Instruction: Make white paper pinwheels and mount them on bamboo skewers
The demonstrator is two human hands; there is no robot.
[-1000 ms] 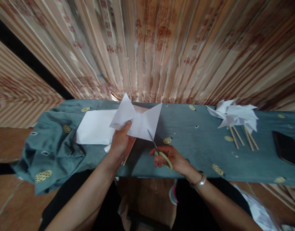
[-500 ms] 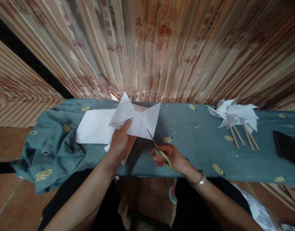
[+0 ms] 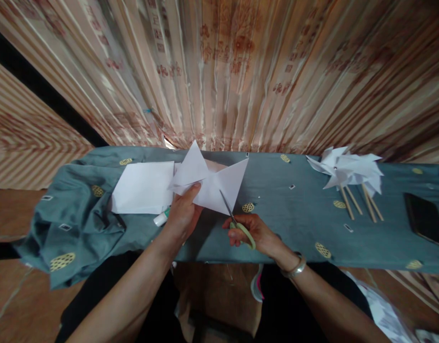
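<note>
Between thumb and fingers, my left hand (image 3: 185,207) grips a white sheet of paper (image 3: 212,188) with slits cut in from its corners, held up over the cloth. My right hand (image 3: 251,231) has its fingers in the light green handles of a pair of scissors (image 3: 240,230). Their dark blades lie over the paper's lower right part and look close together. Just left of my left hand is a white and green tube (image 3: 162,217), partly hidden by the hand. A stack of white paper (image 3: 144,188) lies behind it.
White paper pinwheels (image 3: 348,169) on wooden sticks lie at the right of the green cloth (image 3: 287,214). A dark phone (image 3: 424,218) is at the far right. Behind the narrow table hangs a patterned curtain (image 3: 219,71). The cloth is bunched up at the left.
My left hand and the paper have shifted slightly right, uncovering more of the tube and the paper stack. The wooden sticks under that hand are now mostly covered. My right hand is nearly still.
</note>
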